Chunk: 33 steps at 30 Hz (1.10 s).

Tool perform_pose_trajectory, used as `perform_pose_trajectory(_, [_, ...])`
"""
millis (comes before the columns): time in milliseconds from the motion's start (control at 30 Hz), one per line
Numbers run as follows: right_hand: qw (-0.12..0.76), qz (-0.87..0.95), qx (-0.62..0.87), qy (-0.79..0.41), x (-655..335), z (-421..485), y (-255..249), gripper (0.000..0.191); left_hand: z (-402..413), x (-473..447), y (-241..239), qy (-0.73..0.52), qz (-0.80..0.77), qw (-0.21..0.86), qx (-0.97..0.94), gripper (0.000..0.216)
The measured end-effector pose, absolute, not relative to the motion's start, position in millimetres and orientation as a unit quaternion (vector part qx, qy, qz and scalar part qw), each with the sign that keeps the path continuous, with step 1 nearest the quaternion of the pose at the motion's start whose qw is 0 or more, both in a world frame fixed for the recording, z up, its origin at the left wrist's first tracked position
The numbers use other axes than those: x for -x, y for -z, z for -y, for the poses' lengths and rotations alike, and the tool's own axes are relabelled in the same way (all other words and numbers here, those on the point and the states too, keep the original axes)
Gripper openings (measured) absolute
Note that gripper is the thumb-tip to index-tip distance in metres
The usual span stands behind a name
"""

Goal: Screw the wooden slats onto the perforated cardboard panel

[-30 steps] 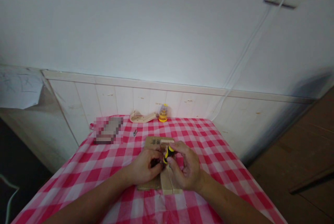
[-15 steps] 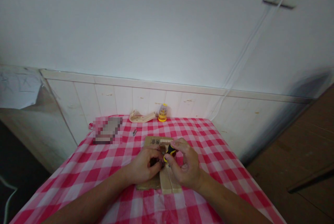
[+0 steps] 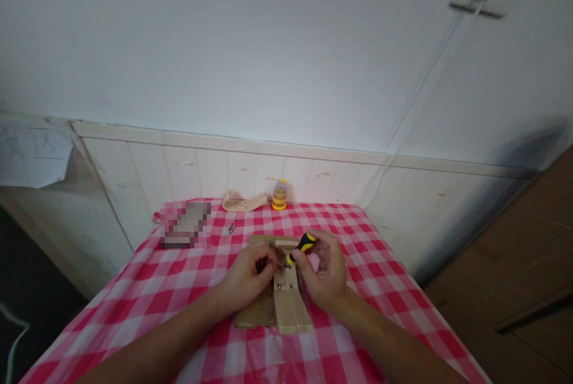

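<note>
My right hand [image 3: 329, 270] grips a black and yellow screwdriver [image 3: 305, 243] by its handle, tilted with its lower end toward a pale wooden piece [image 3: 289, 312]. Small dark screws [image 3: 291, 286] show in the wood just below the tool. From the other side my left hand [image 3: 250, 273] reaches in, thumb and fingers pinched together at the wood's left edge near the tool's lower end. Anything between those fingertips is too small to make out. Under the wood lies a brown cardboard piece [image 3: 257, 317], partly covered by my left hand.
A red and white checked cloth [image 3: 188, 294] covers the table. At its far edge stand a curved wooden part [image 3: 244, 203] and a yellow-based bit holder [image 3: 279, 196]. Small metal pieces [image 3: 231, 229] and a blurred-out flat object [image 3: 185, 226] lie at the left. A wall closes the back.
My right hand has moved the screwdriver slightly up and right, farther along the wood. Screws below it now show. My left hand has shifted slightly away from the wood's middle.
</note>
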State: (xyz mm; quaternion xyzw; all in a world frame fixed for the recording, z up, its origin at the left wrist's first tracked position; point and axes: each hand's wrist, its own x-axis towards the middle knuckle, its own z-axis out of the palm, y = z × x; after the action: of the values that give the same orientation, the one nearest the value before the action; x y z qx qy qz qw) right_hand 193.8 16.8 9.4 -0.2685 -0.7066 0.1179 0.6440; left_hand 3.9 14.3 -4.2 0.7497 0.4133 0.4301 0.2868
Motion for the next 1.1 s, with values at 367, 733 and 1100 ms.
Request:
perform_pose_trajectory(367, [0.643,0.687,0.313,-0.128,-192.8,-28.8,-6.8,0.043,-16.5,-6.3,7.8,-0.444,-0.42,0.267,-0.745,0.027])
perform_pose_trajectory(733, [0.617,0.723,0.287,-0.119,-196.6,-29.2,-3.6,0.047,-16.6,-7.2,7.5,-0.442,-0.412,0.259,-0.754,0.024])
perform_pose_trajectory(1100, [0.591,0.746,0.265,-0.158,-197.7,-24.3,-3.7,0.039,-16.8,-7.7,7.6,-0.43,-0.419,0.256,-0.757,0.022])
